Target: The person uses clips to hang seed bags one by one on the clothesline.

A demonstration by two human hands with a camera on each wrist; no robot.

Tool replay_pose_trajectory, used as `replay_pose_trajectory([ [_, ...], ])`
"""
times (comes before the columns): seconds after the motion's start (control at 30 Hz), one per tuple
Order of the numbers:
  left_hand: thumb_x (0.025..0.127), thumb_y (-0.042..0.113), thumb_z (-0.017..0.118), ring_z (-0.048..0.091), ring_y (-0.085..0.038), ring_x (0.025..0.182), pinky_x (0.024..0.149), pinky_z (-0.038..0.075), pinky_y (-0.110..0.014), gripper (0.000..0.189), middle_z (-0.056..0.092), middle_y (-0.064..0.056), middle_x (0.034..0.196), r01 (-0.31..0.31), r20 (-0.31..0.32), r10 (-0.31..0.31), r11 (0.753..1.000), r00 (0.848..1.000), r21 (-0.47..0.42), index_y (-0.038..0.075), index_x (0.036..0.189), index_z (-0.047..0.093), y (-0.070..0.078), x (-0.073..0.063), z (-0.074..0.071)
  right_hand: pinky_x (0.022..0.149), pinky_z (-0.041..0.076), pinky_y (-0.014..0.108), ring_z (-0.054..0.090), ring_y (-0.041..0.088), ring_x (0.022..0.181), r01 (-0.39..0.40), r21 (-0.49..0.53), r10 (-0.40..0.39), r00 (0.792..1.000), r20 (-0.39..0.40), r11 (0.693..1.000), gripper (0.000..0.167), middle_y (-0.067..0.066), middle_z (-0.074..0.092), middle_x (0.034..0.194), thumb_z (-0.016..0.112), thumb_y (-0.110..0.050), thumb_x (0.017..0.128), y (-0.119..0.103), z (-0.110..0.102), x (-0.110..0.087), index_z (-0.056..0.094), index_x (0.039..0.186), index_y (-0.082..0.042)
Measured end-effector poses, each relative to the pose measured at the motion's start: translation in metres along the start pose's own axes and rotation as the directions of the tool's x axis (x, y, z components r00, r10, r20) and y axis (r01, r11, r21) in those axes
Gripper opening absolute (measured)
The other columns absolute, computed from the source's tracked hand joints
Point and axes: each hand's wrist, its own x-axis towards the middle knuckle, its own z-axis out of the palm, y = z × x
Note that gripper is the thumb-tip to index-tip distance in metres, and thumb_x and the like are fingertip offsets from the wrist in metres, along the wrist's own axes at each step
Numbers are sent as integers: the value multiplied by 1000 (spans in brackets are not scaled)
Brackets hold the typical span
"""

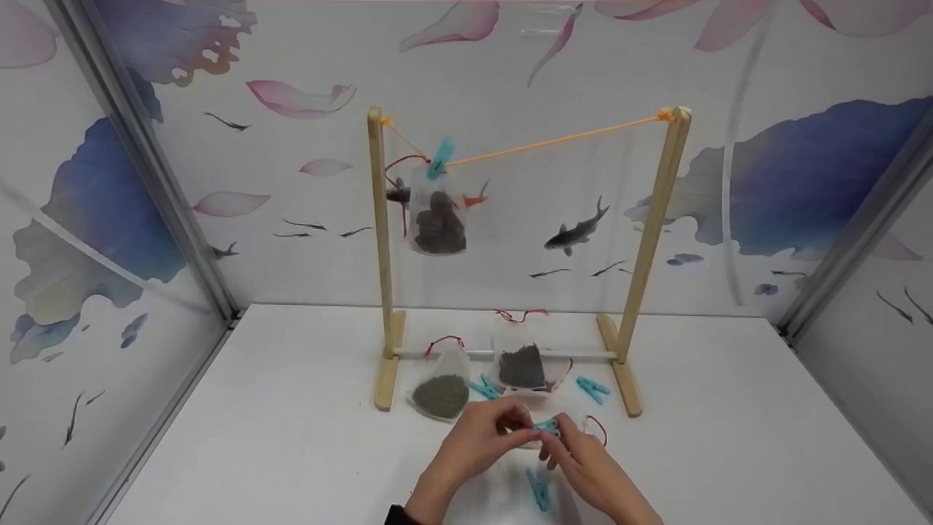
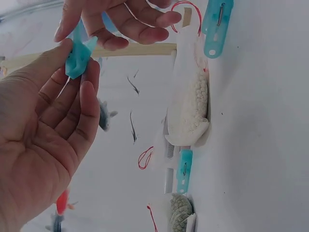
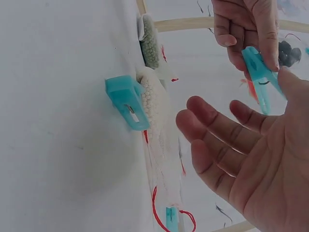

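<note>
My left hand [image 1: 477, 434] pinches a blue clothespin [image 3: 256, 65] between thumb and fingers. My right hand [image 1: 587, 459] is close against it, the thumb right at one of the clothespin's legs and the other fingers loosely spread. In the left wrist view the clothespin's legs stand apart between my right thumb and index finger. Under my hands lies a mesh drawstring bag with white contents [image 2: 193, 111], partly hidden in the head view. Another blue clothespin [image 1: 538, 490] lies on the table just in front of my hands.
A wooden rack [image 1: 380, 240] carries an orange line [image 1: 554, 141], from which a bag of dark stones [image 1: 441, 222] hangs by a blue clothespin [image 1: 440, 158]. At its base lie a greenish bag [image 1: 441, 397], a dark-filled bag [image 1: 522, 367] and clothespins [image 1: 592, 390].
</note>
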Motion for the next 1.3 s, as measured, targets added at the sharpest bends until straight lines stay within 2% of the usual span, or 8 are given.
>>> replay_pose_trajectory([
  [0.17,92,29,71,69,1,84,76,54,-16,12,73,6,95,13,49,-8,996,999,-83,19,99,71,0,-1,-1,63,42,20,51,3,65,83,-20,-84,991,-106,996,30,-5,54,74,40,-35,108,-2,2,-2,52,96,-10],
  [0.33,95,24,68,68,1,89,79,53,-16,13,74,4,100,-9,73,16,996,997,-85,17,104,70,-3,-2,-4,58,35,19,39,-2,60,102,-69,-113,975,-189,992,29,-9,40,66,48,-32,106,-2,3,-2,53,85,-12],
  [0.5,96,26,67,68,-1,95,82,53,-17,17,74,4,105,-6,54,9,998,998,-60,17,110,69,-4,-1,-7,59,37,19,41,-2,61,107,-85,-122,972,-201,991,28,-10,41,67,49,-36,105,-2,2,-4,55,90,-14],
  [0.63,97,27,66,69,-2,97,83,53,-18,18,74,5,106,3,53,-1,999,999,-45,18,112,68,-5,-1,-8,58,37,19,42,-1,62,111,-99,-129,973,-192,989,28,-10,41,68,51,-38,104,-1,1,-3,55,88,-15],
  [0.83,97,28,66,69,-2,97,81,53,-19,18,74,6,107,6,65,-4,999,998,-40,20,112,68,-6,-2,-7,60,38,19,45,-1,66,121,-118,-143,969,-203,986,26,-10,44,71,54,-32,103,-1,0,-1,59,87,-13],
  [1.1,98,32,64,68,-3,102,83,52,-20,23,73,5,113,29,107,-24,999,994,-41,20,117,67,-5,-2,-8,59,38,18,43,-3,65,196,-149,-233,925,-299,969,22,-13,44,68,57,-24,101,1,3,-3,60,81,-16],
  [1.2,98,39,62,67,-7,105,82,52,-22,27,72,3,116,32,84,-31,999,996,-7,22,120,66,-9,-1,-11,58,38,17,42,-4,62,203,-138,-239,910,-339,969,22,-14,44,66,58,-22,100,1,4,-3,60,79,-19],
  [1.3,99,42,58,64,-18,114,87,54,-30,36,69,-4,123,33,12,-34,997,999,70,19,126,64,-19,-2,-18,55,37,16,39,-4,57,209,-119,-239,898,-370,971,26,-14,42,61,59,-21,100,2,5,-2,58,74,-22],
])
